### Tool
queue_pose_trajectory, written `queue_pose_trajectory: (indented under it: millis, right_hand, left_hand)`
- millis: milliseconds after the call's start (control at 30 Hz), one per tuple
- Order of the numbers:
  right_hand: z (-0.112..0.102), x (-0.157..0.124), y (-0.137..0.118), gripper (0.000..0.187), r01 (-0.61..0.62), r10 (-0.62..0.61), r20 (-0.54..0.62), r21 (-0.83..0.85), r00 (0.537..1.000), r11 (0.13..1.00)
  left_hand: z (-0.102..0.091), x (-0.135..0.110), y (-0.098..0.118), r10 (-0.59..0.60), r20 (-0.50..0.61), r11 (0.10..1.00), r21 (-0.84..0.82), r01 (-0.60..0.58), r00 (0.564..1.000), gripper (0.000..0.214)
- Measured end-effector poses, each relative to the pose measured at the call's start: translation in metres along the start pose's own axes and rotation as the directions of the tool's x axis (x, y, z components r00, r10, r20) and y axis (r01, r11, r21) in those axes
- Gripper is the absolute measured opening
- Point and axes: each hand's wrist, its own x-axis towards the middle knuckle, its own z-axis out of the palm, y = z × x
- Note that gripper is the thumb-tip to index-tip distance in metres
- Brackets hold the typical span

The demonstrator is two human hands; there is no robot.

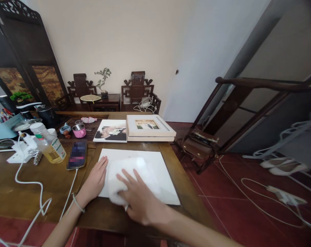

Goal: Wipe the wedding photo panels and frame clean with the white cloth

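Note:
A white flat panel (160, 171) lies on the wooden table (176, 175) in front of me. My left hand (95, 180) rests flat on the panel's left edge, fingers together and stretched out. My right hand (137, 199) presses a white cloth (127, 169) down on the panel, fingers spread over the cloth's near end. A ring shows on one finger of the right hand, and a thin band circles my left wrist.
Behind the panel lie a photo print (111, 132) and stacked white frames (149, 128). A phone (77, 155) with a cable, an oil bottle (49, 144), a pink cup (79, 130) and a power strip (22, 151) stand at left. Chairs and floor cables are at right.

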Motion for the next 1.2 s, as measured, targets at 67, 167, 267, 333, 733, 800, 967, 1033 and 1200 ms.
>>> queue_pose_trajectory:
  millis: [67, 167, 267, 333, 733, 800, 967, 1033, 1200]
  right_hand:
    - [-0.004, 0.022, 0.024, 0.038, -0.052, 0.049, -0.073, -0.034, 0.996, 0.998]
    - [-0.007, 0.049, 0.047, 0.04, -0.116, 0.105, -0.134, -0.076, 0.985, 0.99]
    - [-0.005, 0.049, 0.035, 0.04, -0.108, 0.095, -0.131, -0.1, 0.987, 0.989]
    - [-0.001, 0.034, 0.01, 0.036, -0.045, 0.035, -0.097, -0.095, 0.995, 0.994]
    - [-0.002, 0.031, 0.021, 0.041, -0.092, 0.091, -0.124, -0.006, 0.988, 0.996]
    - [-0.003, 0.049, 0.039, 0.042, -0.165, 0.158, -0.165, -0.033, 0.974, 0.986]
    - [-0.002, 0.063, 0.031, 0.04, -0.063, 0.048, -0.168, -0.088, 0.985, 0.994]
    - [0.0, 0.052, 0.015, 0.037, 0.091, -0.104, -0.143, -0.093, 0.984, 0.992]
    - [-0.004, 0.011, -0.018, 0.032, 0.328, -0.33, -0.08, -0.04, 0.94, 0.944]
  left_hand:
    - [0.0, 0.0, 0.0, 0.005, -0.002, 1.0, 0.0, -0.005, 1.0, 0.046]
    - [-0.001, 0.0, 0.001, 0.007, -0.001, 1.0, -0.003, -0.007, 1.0, 0.046]
    - [-0.001, 0.0, 0.001, -0.014, 0.012, 1.0, -0.017, 0.014, 1.0, 0.046]
    - [-0.002, -0.001, 0.0, -0.019, 0.021, 0.999, -0.039, 0.02, 1.0, 0.047]
    - [-0.001, 0.0, 0.001, -0.02, 0.001, 0.998, -0.065, 0.02, 1.0, 0.046]
    - [-0.001, 0.001, 0.004, -0.043, -0.026, 0.995, -0.09, 0.041, 0.999, 0.045]
    - [-0.014, 0.006, 0.015, -0.234, -0.131, 0.921, -0.348, 0.176, 0.963, 0.049]
    - [-0.02, 0.008, 0.018, -0.307, -0.16, 0.863, -0.463, 0.204, 0.938, 0.051]
    - [-0.022, 0.007, 0.022, -0.264, -0.145, 0.862, -0.48, 0.165, 0.954, 0.053]
